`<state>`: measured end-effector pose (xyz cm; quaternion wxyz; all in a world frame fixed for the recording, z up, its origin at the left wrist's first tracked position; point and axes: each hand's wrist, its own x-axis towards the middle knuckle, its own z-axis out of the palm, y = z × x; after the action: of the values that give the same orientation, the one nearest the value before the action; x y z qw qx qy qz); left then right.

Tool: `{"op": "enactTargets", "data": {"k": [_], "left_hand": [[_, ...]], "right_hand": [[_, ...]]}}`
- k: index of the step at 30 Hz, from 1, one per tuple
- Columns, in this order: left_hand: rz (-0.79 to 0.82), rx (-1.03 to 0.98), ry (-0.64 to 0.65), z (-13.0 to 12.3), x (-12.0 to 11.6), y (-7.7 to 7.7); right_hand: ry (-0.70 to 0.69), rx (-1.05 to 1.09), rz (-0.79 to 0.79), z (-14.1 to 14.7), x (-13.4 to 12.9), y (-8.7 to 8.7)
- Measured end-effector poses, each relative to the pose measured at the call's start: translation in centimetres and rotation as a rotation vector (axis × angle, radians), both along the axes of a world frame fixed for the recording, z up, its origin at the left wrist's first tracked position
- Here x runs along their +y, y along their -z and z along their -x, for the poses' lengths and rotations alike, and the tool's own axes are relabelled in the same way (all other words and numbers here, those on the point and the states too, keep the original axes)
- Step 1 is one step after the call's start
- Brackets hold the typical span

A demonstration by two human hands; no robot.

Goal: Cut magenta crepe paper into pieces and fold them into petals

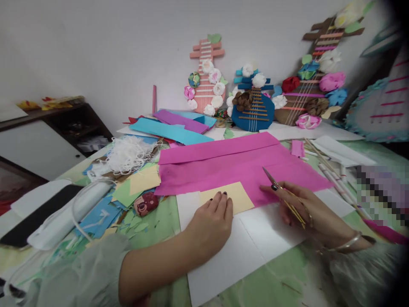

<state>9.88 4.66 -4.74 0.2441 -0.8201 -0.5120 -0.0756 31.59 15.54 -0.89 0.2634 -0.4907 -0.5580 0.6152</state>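
Your left hand (214, 219) lies flat on the yellow card (244, 199), gripping nothing; the card overlaps the pink sheet (204, 172) and white board (220, 270) near the table's (266, 285) near edge. Your right hand (298, 207) is closed around the scissors (270, 176). String (129, 153) and a dark red case (146, 204) crowd the left, sticks (335, 184) the right; paper lutes (237, 117) line the far edge.

Left hand (214, 219) hides part of a yellow card (242, 198); pixelation obscures a purple item (385, 187).
The frame's edges crop a pink-barred decoration (381, 108) at right and the left sleeve (83, 268) below.
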Motion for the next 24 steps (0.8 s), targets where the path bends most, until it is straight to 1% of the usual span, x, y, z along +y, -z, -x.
{"op": "enactTargets", "data": {"k": [4, 9, 12, 18, 24], "left_hand": [[0.000, -0.032, 0.043, 0.0, 0.0, -0.2], [0.053, -0.052, 0.011, -0.1, 0.1, -0.3], [0.101, -0.042, 0.014, 0.0, 0.0, -0.6], [0.165, -0.056, 0.000, 0.1, 0.0, -1.1], [0.157, -0.055, -0.024, 0.1, 0.0, -1.3]], "right_hand": [[0.036, -0.039, 0.018, 0.2, -0.1, -0.3], [0.027, -0.124, 0.020, 0.6, -0.4, -0.9], [0.039, -0.160, 0.033, 0.7, -0.8, -1.4], [0.009, -0.146, 0.038, 0.7, -0.9, -1.8], [0.008, -0.151, 0.039, 0.9, -1.0, -2.1]]}}
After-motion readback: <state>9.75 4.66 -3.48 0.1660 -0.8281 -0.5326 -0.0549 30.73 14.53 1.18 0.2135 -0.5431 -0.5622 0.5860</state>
